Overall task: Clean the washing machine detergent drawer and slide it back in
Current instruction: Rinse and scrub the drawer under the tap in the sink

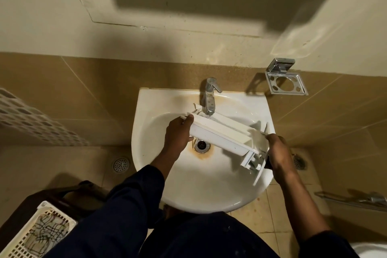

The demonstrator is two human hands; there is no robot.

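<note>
The white plastic detergent drawer [222,135] is held slantwise over the white sink [188,190], its far end under the chrome tap [209,98], where water runs into it. My left hand [178,136] grips the drawer's left end. My right hand [276,151] holds the right end near the front panel, which points down toward the basin's right rim. The drawer's inner compartments face away and are mostly hidden.
The drain [201,145] with a rust stain lies below the drawer. A chrome holder [285,81] is fixed to the wall at right. A white laundry basket [35,234] stands at lower left. Floor drains [120,164] sit beside the sink.
</note>
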